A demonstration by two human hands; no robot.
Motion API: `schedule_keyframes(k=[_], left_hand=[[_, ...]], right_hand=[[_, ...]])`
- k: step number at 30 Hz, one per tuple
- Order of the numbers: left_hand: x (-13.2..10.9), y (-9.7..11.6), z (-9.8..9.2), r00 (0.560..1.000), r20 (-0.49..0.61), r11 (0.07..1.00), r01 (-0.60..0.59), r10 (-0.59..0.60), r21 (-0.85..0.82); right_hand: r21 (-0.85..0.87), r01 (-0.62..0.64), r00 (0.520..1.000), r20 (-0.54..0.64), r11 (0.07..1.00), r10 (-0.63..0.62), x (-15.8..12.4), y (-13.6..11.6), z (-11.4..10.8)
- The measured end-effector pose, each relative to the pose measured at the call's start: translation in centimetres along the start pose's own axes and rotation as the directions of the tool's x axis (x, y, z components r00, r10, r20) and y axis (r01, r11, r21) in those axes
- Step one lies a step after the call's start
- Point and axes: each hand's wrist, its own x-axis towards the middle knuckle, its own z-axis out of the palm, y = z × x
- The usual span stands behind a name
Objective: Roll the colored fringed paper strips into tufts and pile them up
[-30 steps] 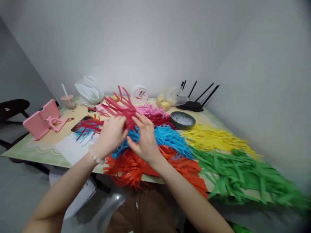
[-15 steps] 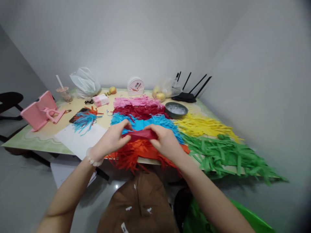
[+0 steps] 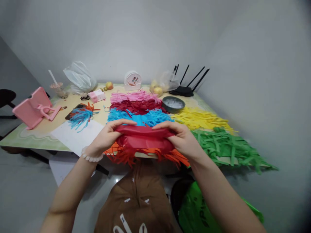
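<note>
A sheet of red tissue paper (image 3: 145,137) is stretched between my two hands above the front of the table. My left hand (image 3: 109,134) pinches its left end, with a beaded bracelet on the wrist. At the right end my right hand (image 3: 181,137) grips it between thumb and fingers. Orange fringed paper (image 3: 172,156) lies under the red sheet at the table edge, partly covered. Just behind are blue fringed paper (image 3: 160,117), dark red fringed paper (image 3: 143,106) and pink fringed paper (image 3: 134,96).
Yellow (image 3: 204,118) and green fringed paper (image 3: 230,149) lie right, near a dark bowl (image 3: 173,105) and a black router (image 3: 182,91). A pink stand (image 3: 34,108), a blue-orange tassel (image 3: 81,118) and white paper (image 3: 77,136) are left. A green bag (image 3: 196,210) sits below.
My hands have moved apart, and the red tissue paper between them has gone from a narrow folded strip to a wider spread sheet. The view has shifted slightly.
</note>
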Motion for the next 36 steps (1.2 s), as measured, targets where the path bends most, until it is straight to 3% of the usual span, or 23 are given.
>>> schedule_keyframes(k=[2,5,11,14,18,21,23,26,28,31,34,36], left_hand=[[-0.2,-0.4,-0.3,1.000,0.031,1.000,-0.003,0.004,-0.023],[-0.4,-0.5,-0.8,0.998,0.050,0.994,-0.040,0.035,0.102],[-0.6,0.9,-1.4,0.982,0.152,0.944,-0.156,0.116,0.292],[-0.6,1.6,-1.9,0.961,0.250,0.938,-0.190,0.118,0.289],[-0.2,2.4,-2.2,0.902,0.417,0.963,-0.199,0.108,0.181],[0.7,2.7,-1.5,0.932,0.362,0.988,-0.084,0.032,0.130],[1.2,2.9,-0.7,0.933,0.352,0.973,-0.005,-0.079,0.230],[1.5,3.3,0.2,0.935,0.327,0.904,-0.020,-0.134,0.428],[1.5,3.5,0.4,0.952,0.290,0.851,-0.074,-0.095,0.520],[1.2,4.0,0.5,0.952,0.301,0.787,-0.142,-0.057,0.600],[1.1,4.3,0.7,0.934,0.352,0.765,-0.178,-0.068,0.619],[1.1,4.3,0.8,0.936,0.345,0.765,-0.171,-0.070,0.621]], right_hand=[[0.085,0.005,1.000,-0.003,0.996,-0.004,-0.2,0.2,0.0],[0.154,0.044,0.999,-0.015,0.987,-0.042,-0.2,0.3,-0.2],[0.089,0.091,0.994,0.050,0.992,-0.096,0.0,0.4,-1.0],[0.035,0.134,0.987,0.086,0.990,-0.137,0.2,0.2,-1.4],[-0.081,0.215,0.971,0.128,0.973,-0.203,0.3,-0.4,-1.6],[-0.200,0.316,0.942,0.178,0.927,-0.283,0.3,-0.8,-1.4],[-0.276,0.389,0.914,0.232,0.879,-0.332,0.2,-1.0,-1.5],[-0.335,0.448,0.881,0.323,0.829,-0.346,0.2,-1.1,-2.2],[-0.312,0.403,0.878,0.397,0.861,-0.267,0.4,-1.3,-2.9],[-0.225,0.202,0.859,0.508,0.953,-0.062,0.7,-1.7,-3.5],[-0.238,-0.013,0.880,0.458,0.971,0.124,1.0,-1.9,-2.7],[-0.304,-0.088,0.903,0.377,0.949,0.205,1.0,-1.8,-1.7]])
